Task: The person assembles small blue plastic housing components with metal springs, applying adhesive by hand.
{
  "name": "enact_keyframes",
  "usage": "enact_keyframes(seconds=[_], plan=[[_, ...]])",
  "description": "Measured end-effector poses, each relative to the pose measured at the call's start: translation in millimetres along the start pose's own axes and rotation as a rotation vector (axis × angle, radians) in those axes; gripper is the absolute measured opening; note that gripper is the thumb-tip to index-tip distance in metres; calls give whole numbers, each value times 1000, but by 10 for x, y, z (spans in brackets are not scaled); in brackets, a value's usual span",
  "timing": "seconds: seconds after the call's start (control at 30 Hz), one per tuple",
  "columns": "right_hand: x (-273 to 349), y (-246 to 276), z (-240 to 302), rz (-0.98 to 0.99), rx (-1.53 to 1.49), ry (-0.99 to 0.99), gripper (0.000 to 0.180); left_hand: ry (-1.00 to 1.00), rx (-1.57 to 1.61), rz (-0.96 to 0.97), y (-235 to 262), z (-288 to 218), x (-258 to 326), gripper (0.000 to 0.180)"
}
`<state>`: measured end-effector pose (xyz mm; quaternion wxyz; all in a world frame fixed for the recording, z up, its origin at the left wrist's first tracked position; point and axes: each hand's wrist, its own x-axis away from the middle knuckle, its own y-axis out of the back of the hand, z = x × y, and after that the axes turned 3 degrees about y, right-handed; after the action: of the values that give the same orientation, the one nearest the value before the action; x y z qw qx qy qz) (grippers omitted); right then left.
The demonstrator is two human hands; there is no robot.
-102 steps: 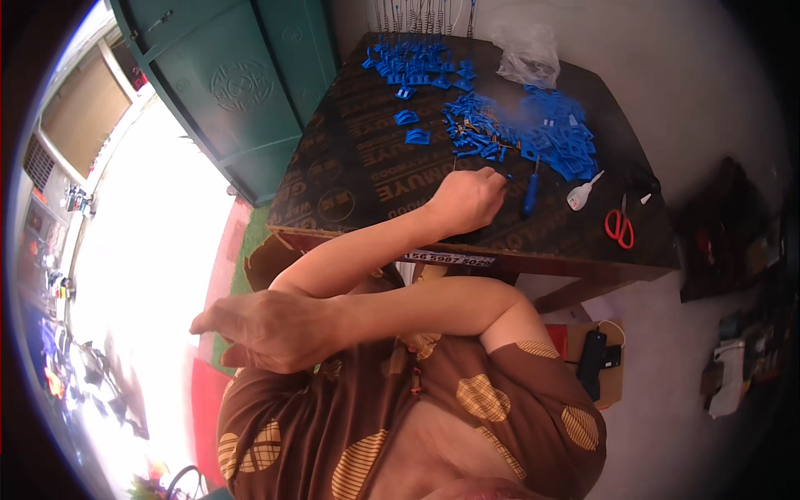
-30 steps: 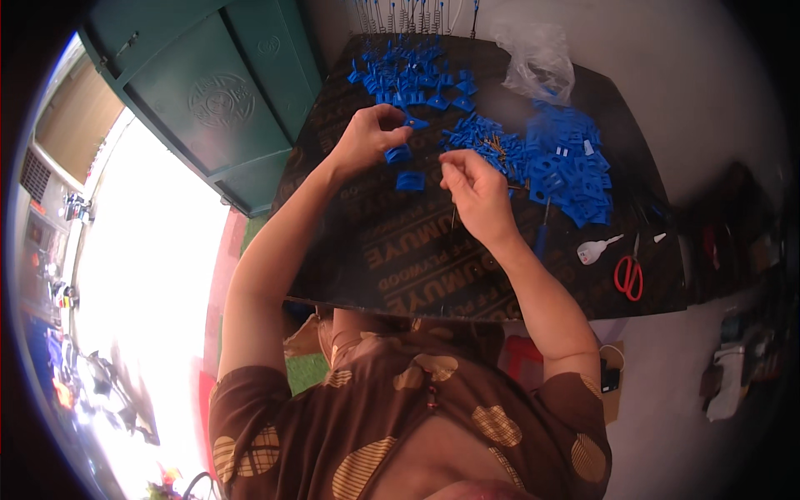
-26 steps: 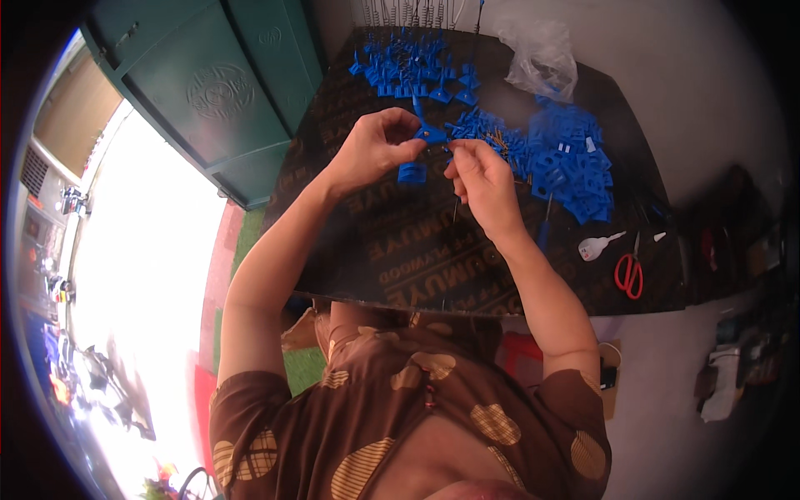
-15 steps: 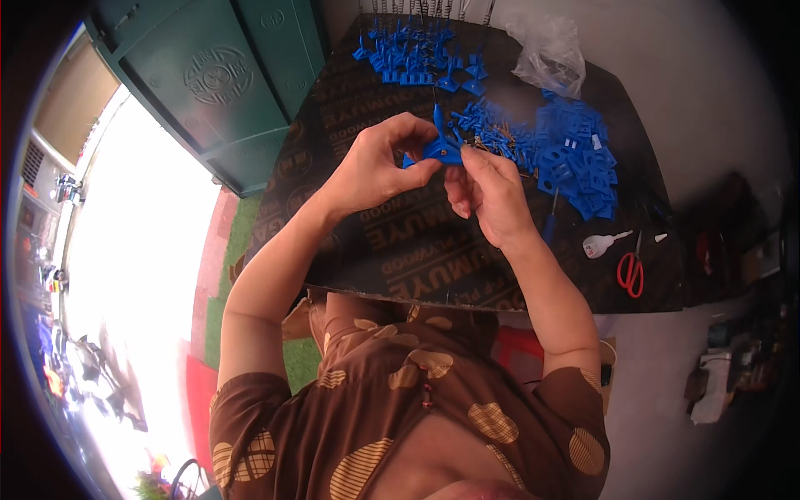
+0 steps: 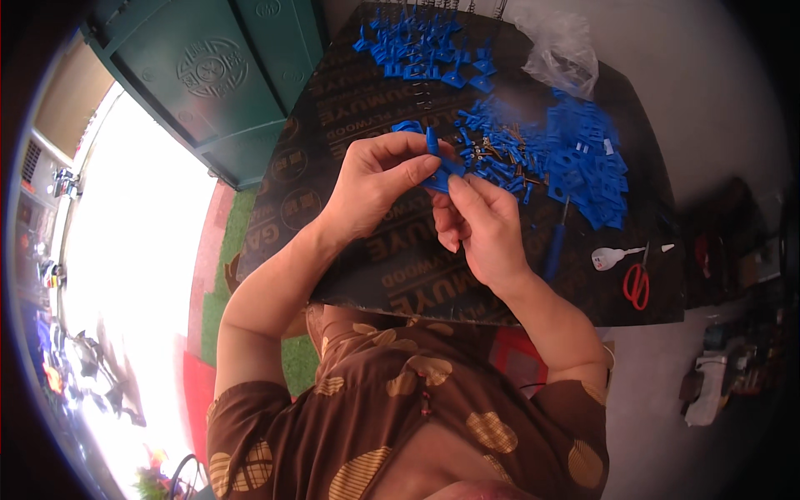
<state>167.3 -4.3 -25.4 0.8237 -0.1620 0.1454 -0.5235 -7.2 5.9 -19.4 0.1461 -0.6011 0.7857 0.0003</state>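
Observation:
Above the dark table, both my hands hold one blue plastic piece (image 5: 452,169) with a flat base and an upright peg. My left hand (image 5: 371,183) is closed round its left side, the thumb lying near the foot of the peg. My right hand (image 5: 487,225) pinches the near right corner between thumb and fingers, the other fingers curled. A thin coil spring (image 5: 422,93) rises beyond the peg; whether it is joined to the peg I cannot tell. Part of the piece is hidden by my fingers.
Beyond my hands lie small blue pegs with brass-coloured screws (image 5: 500,150), flat blue plates (image 5: 587,158) and blue pieces with springs (image 5: 404,50). A clear plastic bag (image 5: 562,50) sits far right. Nearer right are a screwdriver (image 5: 555,246), a white bottle (image 5: 607,258) and red scissors (image 5: 637,287).
The blue piece has been turned and tilted in my hands, so the screw seen on its face earlier no longer shows. My left thumb has shifted up beside the peg. Both hands sit slightly lower.

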Motion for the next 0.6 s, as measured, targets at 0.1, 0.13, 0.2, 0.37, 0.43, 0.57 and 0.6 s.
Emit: enact_keyframes(seconds=[0.1,0.13,0.2,0.37,0.43,0.57,0.6], plan=[[26,-51,-8,4,31,-4,27,21,29,0,19,8,11,23],[31,-58,-8,5,29,-7,27,37,61,2,25,8,11,22],[35,-63,-12,10,74,21,27,42,89,22,34,13,7,22],[40,-62,-53,21,155,76,26,35,173,67,68,54,-4,22],[43,-62,-50,24,201,101,26,50,201,81,67,44,-8,22],[43,14,-55,-5,437,228,29,22,222,83,87,78,-8,22],[34,42,-57,-29,563,288,30,29,192,66,95,75,-2,22]])
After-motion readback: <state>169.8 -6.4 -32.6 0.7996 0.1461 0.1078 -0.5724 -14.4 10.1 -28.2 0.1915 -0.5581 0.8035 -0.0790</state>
